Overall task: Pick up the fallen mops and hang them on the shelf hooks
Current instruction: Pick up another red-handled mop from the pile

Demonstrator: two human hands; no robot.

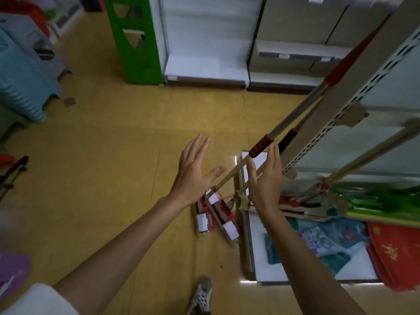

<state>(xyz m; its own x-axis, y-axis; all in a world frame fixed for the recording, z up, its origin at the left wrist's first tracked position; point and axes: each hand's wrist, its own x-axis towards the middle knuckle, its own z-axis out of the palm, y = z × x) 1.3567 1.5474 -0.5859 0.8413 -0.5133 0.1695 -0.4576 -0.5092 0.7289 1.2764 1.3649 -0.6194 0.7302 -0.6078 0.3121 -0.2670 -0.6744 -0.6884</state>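
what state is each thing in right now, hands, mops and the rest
left hand, open, fingers spread, holding nothing
right hand, open, beside the red-grip mop, not gripping it
red-grip mop, leaning on the shelf upright, head on the floor
black-grip mop, leaning behind it, not hung
blue stools, stacked

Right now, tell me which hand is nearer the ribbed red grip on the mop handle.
Right. The right hand has its fingertips beside the ribbed red grip; contact unclear. The left hand is spread farther left, clear of it.
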